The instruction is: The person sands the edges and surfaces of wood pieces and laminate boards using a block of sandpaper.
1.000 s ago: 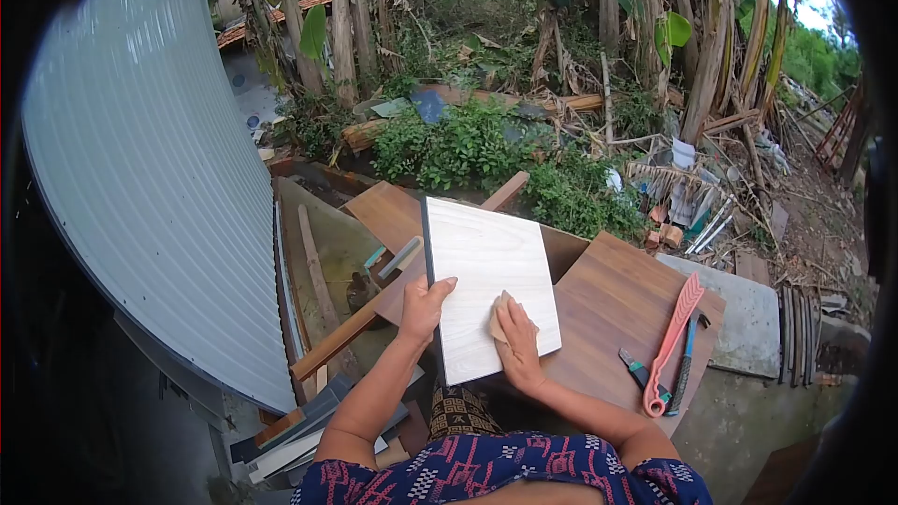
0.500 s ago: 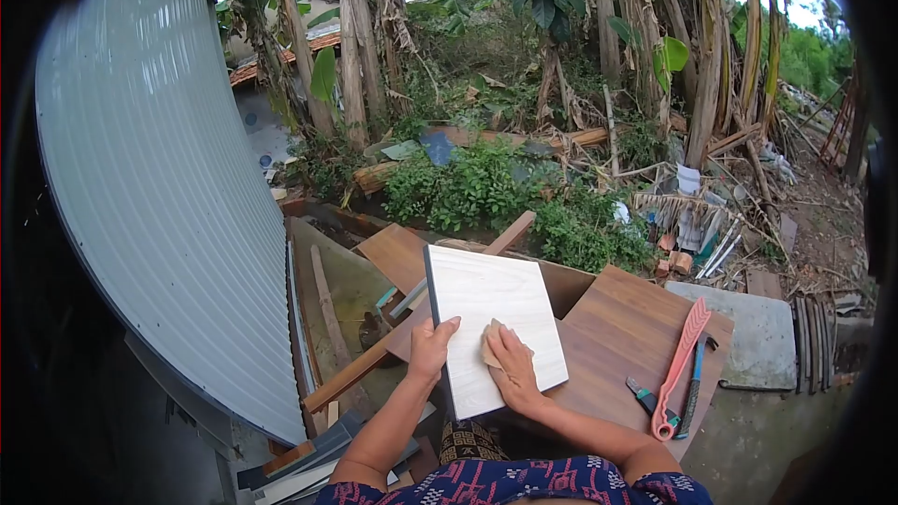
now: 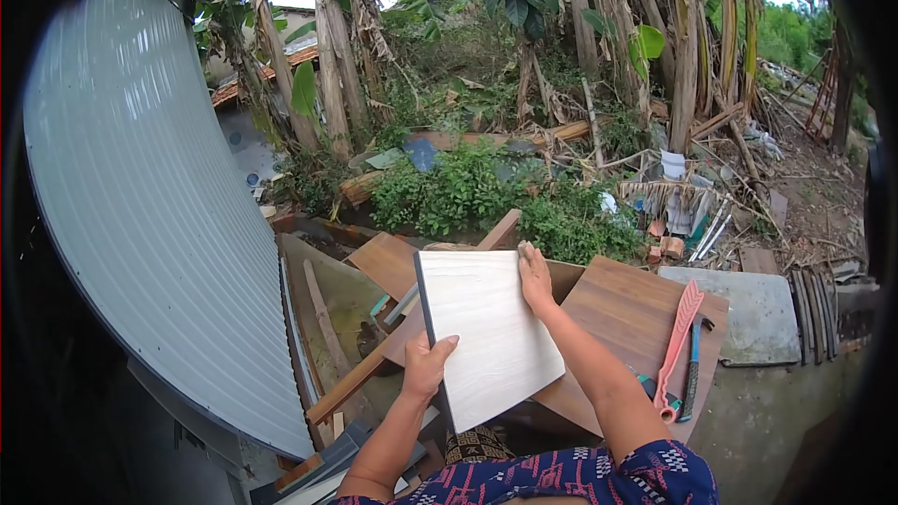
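A flat white wood-grain board [image 3: 491, 318] with a dark left edge is held up tilted in front of me. My left hand [image 3: 427, 365] grips its left edge, thumb on the white face and fingers behind. My right hand [image 3: 536, 281] is at the board's upper right edge, its fingers together and pressed against the edge. The folded tan sheet, cloth or sandpaper, that this hand held is now mostly hidden under the fingers.
Brown wooden panels [image 3: 599, 318] lie under and beside the board. On the right panel are a pink-handled tool [image 3: 680, 346], a blue-handled hammer [image 3: 693, 365] and a green-black tool [image 3: 645, 383]. A corrugated metal sheet [image 3: 150, 206] stands at left; plants [image 3: 449, 192] grow ahead.
My right hand has moved from the middle of the white face up to the board's upper right edge. The left hand keeps its grip. The view has shifted slightly.
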### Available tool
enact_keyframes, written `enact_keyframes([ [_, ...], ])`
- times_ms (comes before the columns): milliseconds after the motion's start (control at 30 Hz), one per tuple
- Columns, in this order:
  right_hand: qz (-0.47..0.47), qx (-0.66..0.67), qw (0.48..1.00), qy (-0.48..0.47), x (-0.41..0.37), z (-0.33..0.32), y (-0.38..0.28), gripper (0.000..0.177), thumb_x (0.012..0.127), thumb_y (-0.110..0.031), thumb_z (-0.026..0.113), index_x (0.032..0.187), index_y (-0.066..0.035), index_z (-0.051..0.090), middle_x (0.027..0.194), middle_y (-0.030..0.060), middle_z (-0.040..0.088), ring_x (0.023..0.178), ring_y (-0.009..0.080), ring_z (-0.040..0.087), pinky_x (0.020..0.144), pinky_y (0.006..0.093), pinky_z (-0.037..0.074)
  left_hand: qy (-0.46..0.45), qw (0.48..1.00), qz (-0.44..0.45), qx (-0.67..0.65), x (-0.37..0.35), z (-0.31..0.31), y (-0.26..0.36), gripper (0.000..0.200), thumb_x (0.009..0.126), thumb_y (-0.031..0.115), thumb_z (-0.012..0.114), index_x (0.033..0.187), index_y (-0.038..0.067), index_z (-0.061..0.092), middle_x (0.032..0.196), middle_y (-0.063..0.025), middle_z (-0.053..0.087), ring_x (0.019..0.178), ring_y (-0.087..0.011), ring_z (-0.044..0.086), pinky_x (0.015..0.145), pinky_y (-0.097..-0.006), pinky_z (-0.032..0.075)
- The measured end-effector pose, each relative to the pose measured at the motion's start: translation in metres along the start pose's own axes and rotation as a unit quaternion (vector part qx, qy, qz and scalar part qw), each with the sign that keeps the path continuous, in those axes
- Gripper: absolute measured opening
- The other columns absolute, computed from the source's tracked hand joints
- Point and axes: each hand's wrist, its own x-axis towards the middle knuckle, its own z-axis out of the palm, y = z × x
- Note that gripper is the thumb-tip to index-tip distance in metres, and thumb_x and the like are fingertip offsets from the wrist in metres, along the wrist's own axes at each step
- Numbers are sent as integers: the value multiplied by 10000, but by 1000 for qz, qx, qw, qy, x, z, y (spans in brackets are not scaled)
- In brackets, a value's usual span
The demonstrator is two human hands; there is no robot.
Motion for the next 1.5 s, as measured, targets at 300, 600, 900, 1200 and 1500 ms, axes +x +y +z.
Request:
enact_keyframes([
  [300, -215, -6, 969, -119, -115, -22, -47, 506, 907, -268, 474, 1393, -184, 358, 1482, 159, 204, 1364, 348, 183, 1079, 474, 127, 7, 1000, -5, -8, 2, 3, -2, 228, 806, -2, 543, 1010, -84, 605, 945, -81, 636, 800, -121, 588, 753, -259, 470],
  [600, -35, -63, 997, -37, -180, -18, 3, 527, 928, -360, 408, 1409, -163, 317, 1470, 173, 226, 1349, 380, 194, 1082, 465, 160, 19, 1000, -12, 13, 18, -4, -14, 267, 802, 56, 547, 1027, -79, 597, 960, -90, 626, 838, -134, 578, 781, -278, 454],
  [900, -163, -40, 981, -95, -146, -19, -34, 545, 924, -400, 400, 1415, -183, 306, 1487, 156, 180, 1369, 359, 149, 1065, 521, 125, 0, 1000, -3, 6, 12, -4, -12, 273, 810, 53, 536, 1038, -88, 586, 986, -96, 623, 852, -136, 578, 799, -281, 453],
  [1200, -242, 12, 968, -62, -84, -4, -111, 543, 910, -365, 458, 1409, -201, 322, 1499, 137, 160, 1379, 334, 139, 1078, 517, 97, -38, 998, 19, 35, 1, 11, 2, 206, 820, 32, 544, 998, -56, 600, 924, -39, 617, 812, -91, 548, 740, -245, 442],
  [1500, -107, -13, 994, 32, -20, -18, -36, 478, 943, -329, 393, 1398, -195, 342, 1481, 143, 225, 1366, 326, 187, 1092, 423, 143, -34, 997, 39, 54, -9, 17, 9, 213, 832, 58, 552, 997, -68, 602, 909, -45, 624, 807, -88, 546, 742, -247, 443],
])
